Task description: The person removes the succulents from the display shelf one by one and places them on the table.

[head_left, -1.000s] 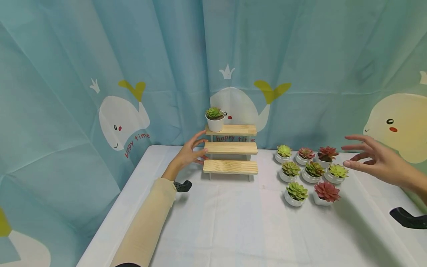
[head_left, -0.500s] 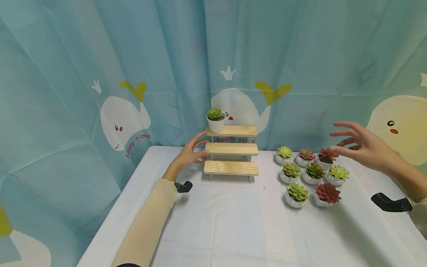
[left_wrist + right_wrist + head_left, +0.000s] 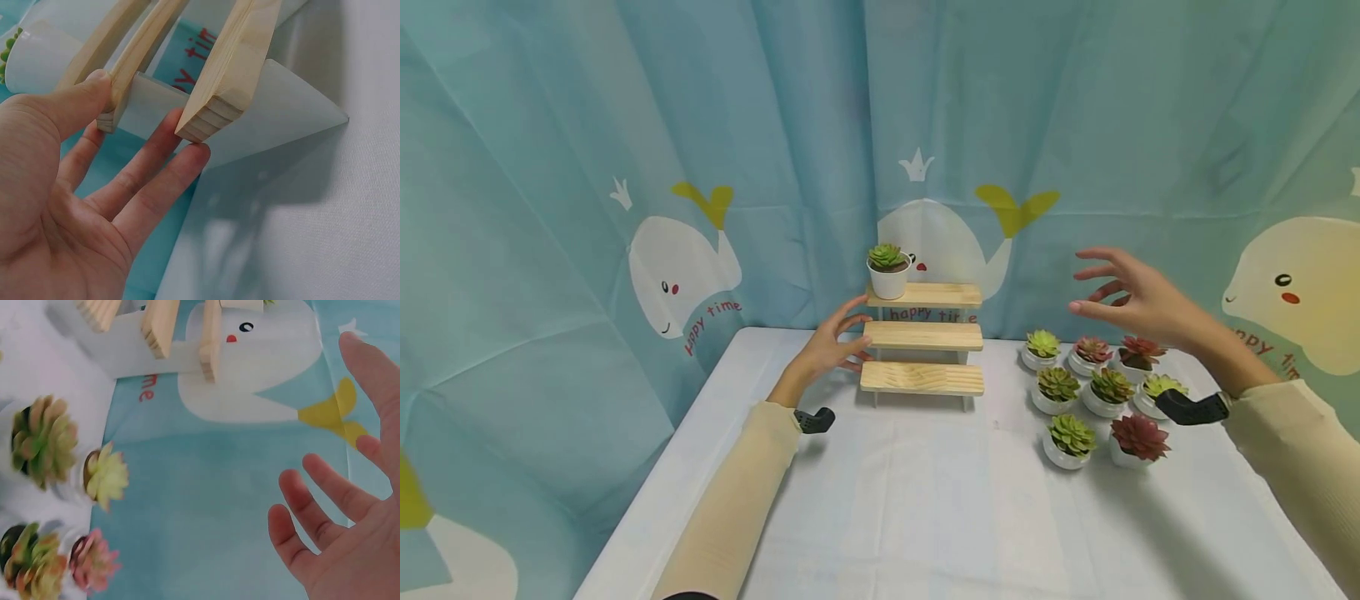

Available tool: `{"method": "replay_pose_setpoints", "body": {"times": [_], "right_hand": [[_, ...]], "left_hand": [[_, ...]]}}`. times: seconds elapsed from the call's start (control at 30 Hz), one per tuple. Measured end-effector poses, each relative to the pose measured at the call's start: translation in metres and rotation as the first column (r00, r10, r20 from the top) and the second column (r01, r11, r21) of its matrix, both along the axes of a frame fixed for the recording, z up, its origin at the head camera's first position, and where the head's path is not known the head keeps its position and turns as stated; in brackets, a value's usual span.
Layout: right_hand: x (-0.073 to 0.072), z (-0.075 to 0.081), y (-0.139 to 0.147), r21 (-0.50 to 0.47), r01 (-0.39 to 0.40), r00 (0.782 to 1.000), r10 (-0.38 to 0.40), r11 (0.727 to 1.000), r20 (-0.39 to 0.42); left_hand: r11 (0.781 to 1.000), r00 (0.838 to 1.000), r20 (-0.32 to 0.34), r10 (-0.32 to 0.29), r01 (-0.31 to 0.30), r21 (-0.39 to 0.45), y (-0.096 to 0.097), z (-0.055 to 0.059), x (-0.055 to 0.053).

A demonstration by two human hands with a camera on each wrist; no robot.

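Observation:
A three-tier wooden shelf stand [image 3: 922, 336] with pale supports stands at the back of the table. At its left end, my left hand [image 3: 823, 348] holds the plank ends. In the left wrist view, the thumb [image 3: 94, 87] rests on the middle plank, with fingertips [image 3: 197, 153] at the lowest plank. A green succulent in a white pot [image 3: 889, 279] sits on the top tier's left end. My right hand [image 3: 1127, 292] hovers empty above the back of the grouped succulents, its fingers loosely bent and spread from the thumb.
Several small potted succulents, green ones [image 3: 1070, 436] and red ones [image 3: 1138, 437], stand grouped on the right of the white-covered table [image 3: 925, 500]. A blue curtain [image 3: 805, 167] with whale prints hangs right behind the stand.
My right hand has moved left and up, from right of the succulents to over their back row. The left hand stays at the stand. The view has shifted slightly.

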State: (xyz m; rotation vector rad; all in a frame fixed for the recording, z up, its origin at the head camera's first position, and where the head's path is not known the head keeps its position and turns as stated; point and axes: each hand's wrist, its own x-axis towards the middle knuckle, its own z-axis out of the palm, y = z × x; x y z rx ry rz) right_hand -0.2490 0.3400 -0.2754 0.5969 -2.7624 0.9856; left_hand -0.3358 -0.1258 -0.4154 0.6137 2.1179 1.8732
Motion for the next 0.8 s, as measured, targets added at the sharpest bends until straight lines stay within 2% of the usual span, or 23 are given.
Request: {"method": "replay_pose_setpoints", "body": {"times": [0.13, 0.3, 0.67, 0.8], "right_hand": [[-0.014, 0.004, -0.018, 0.023, -0.024, 0.999, 0.023, 0.999, 0.028], [-0.03, 0.007, -0.044, 0.001, -0.057, 0.997, 0.057, 0.998, 0.053], [-0.063, -0.002, -0.096, -0.024, -0.08, 0.995, 0.081, 0.997, 0.06], [-0.073, -0.006, -0.114, -0.061, -0.089, 0.994, 0.092, 0.994, 0.057]], "left_hand": [[1.0, 1.0, 0.005, 0.002, -0.003, 0.005, 0.0, -0.001, -0.001], [1.0, 1.0, 0.001, -0.002, 0.002, 0.005, 0.0, -0.001, -0.002], [1.0, 1.0, -0.002, -0.003, 0.003, 0.005, 0.0, -0.002, -0.002], [1.0, 1.0, -0.006, -0.002, 0.002, 0.002, -0.001, -0.002, -0.001]]}}
